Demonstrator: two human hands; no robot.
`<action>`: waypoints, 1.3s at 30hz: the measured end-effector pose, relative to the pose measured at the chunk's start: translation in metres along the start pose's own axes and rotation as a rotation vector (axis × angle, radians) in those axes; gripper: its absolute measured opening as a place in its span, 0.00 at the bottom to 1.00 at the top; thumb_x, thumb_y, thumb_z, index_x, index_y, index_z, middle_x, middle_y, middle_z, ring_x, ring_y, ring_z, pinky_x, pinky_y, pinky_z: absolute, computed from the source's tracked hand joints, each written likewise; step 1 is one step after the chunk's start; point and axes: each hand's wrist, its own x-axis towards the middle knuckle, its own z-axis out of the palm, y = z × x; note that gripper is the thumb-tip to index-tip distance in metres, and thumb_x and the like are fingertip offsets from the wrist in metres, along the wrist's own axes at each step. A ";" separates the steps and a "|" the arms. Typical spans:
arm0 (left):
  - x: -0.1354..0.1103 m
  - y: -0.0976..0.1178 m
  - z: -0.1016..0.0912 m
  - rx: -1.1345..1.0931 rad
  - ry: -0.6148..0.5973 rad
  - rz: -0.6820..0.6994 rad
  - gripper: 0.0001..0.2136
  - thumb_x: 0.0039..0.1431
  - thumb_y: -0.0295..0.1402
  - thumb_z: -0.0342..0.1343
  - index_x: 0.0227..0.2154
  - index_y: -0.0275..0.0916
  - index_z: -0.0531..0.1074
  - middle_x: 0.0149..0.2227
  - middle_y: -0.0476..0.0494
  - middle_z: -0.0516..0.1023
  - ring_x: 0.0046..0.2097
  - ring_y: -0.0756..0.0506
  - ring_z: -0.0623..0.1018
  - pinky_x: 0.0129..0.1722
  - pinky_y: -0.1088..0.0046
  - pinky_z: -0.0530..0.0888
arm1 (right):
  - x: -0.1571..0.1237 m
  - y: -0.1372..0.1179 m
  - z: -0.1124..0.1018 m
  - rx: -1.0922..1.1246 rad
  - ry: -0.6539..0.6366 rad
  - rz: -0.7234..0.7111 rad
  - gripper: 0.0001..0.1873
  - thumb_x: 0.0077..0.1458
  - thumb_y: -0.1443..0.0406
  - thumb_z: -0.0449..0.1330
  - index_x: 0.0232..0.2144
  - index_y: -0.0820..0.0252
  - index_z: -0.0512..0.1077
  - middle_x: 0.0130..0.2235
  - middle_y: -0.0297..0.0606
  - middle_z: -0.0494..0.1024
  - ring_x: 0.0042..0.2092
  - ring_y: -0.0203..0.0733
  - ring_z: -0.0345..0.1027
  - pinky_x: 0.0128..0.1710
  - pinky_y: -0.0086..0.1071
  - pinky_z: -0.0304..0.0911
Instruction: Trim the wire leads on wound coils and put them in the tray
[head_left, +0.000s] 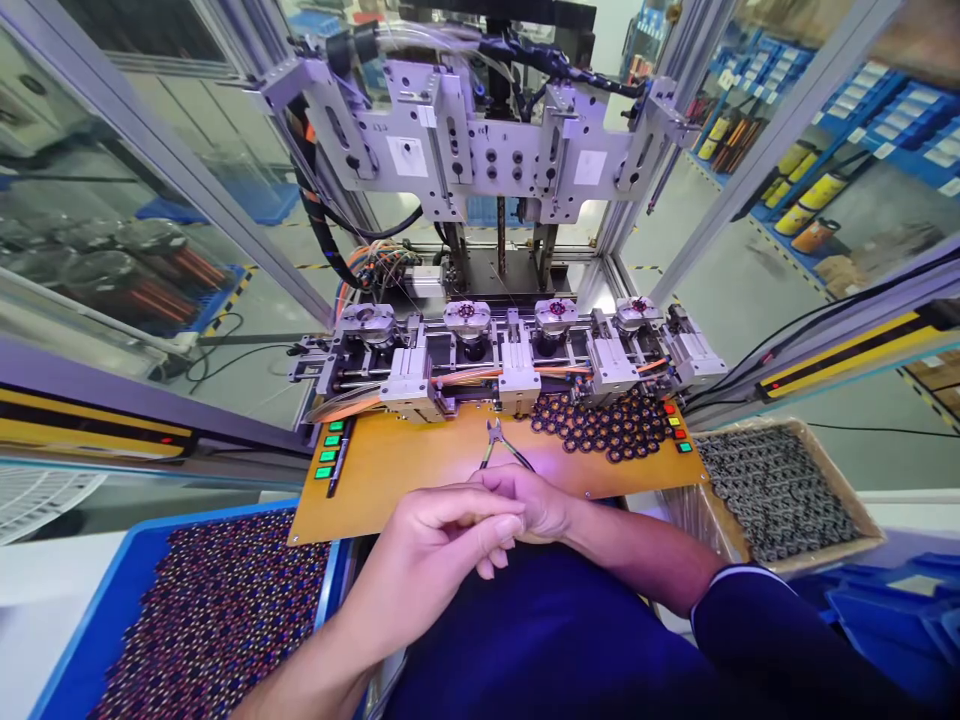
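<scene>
My two hands come together above the front edge of the yellow-brown work plate [405, 460]. My left hand [435, 555] is closed, its fingers curled towards the right hand and its thumb stretched along them. Behind and against it, my right hand [536, 500] is also closed with bent fingers. What either hand holds, if anything, is hidden between them. Just beyond the hands lie cutting pliers [495, 435], jaws pointing away, handles partly covered. To their right, many dark ring-shaped parts [600, 425] with copper-coloured centres are spread on the plate.
Behind the plate stands a machine fixture [517, 365] with several round stations, some bearing parts. Metal tooling [487, 160] hangs above. A blue tray [142, 555] of small parts is at left, a carton [847, 500] of grey parts at right. Lit buttons [328, 457] and a pen [341, 460] sit left.
</scene>
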 end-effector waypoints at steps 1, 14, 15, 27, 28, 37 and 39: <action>0.000 0.000 0.001 -0.009 0.002 -0.008 0.07 0.55 0.35 0.63 0.28 0.38 0.82 0.21 0.45 0.78 0.21 0.50 0.75 0.20 0.77 0.74 | 0.000 0.000 0.001 0.002 -0.008 0.000 0.36 0.30 0.46 0.76 0.32 0.63 0.67 0.20 0.26 0.72 0.19 0.32 0.65 0.20 0.26 0.60; 0.003 -0.004 0.004 -0.080 0.007 -0.025 0.10 0.58 0.37 0.60 0.28 0.36 0.79 0.21 0.47 0.76 0.21 0.52 0.74 0.22 0.78 0.72 | 0.002 -0.001 0.003 -0.032 -0.037 -0.033 0.35 0.32 0.41 0.73 0.26 0.62 0.65 0.17 0.26 0.68 0.19 0.34 0.67 0.21 0.26 0.60; 0.004 -0.005 0.005 -0.087 0.017 -0.025 0.09 0.57 0.37 0.60 0.29 0.36 0.79 0.21 0.48 0.76 0.21 0.52 0.74 0.22 0.78 0.72 | 0.002 -0.001 0.003 -0.039 -0.032 -0.039 0.36 0.32 0.40 0.72 0.26 0.62 0.65 0.17 0.26 0.68 0.19 0.34 0.66 0.20 0.26 0.59; 0.034 -0.004 -0.029 0.172 0.057 0.188 0.17 0.68 0.41 0.47 0.29 0.36 0.73 0.25 0.47 0.75 0.26 0.49 0.75 0.28 0.74 0.73 | -0.024 -0.058 -0.009 -0.497 0.068 -0.113 0.28 0.43 0.46 0.71 0.33 0.64 0.71 0.29 0.36 0.75 0.31 0.36 0.70 0.31 0.30 0.65; 0.043 0.001 -0.041 0.309 0.116 0.267 0.16 0.67 0.39 0.48 0.28 0.37 0.73 0.26 0.46 0.75 0.28 0.48 0.75 0.30 0.73 0.73 | -0.031 -0.075 -0.008 -0.568 0.083 -0.116 0.24 0.46 0.52 0.72 0.36 0.64 0.73 0.32 0.37 0.76 0.32 0.36 0.69 0.33 0.30 0.65; 0.177 0.024 -0.141 1.254 0.210 0.500 0.11 0.53 0.34 0.64 0.39 0.38 0.76 0.48 0.35 0.77 0.55 0.33 0.71 0.56 0.50 0.68 | -0.021 -0.222 -0.035 -2.167 0.219 -0.344 0.14 0.66 0.67 0.51 0.33 0.65 0.75 0.36 0.45 0.76 0.40 0.43 0.68 0.43 0.37 0.65; 0.200 0.019 -0.144 1.282 0.171 0.497 0.12 0.50 0.34 0.66 0.39 0.40 0.77 0.51 0.36 0.76 0.59 0.31 0.67 0.57 0.48 0.67 | -0.009 -0.238 -0.052 -2.225 0.275 -0.315 0.13 0.64 0.68 0.54 0.31 0.65 0.76 0.37 0.46 0.76 0.39 0.45 0.68 0.41 0.38 0.64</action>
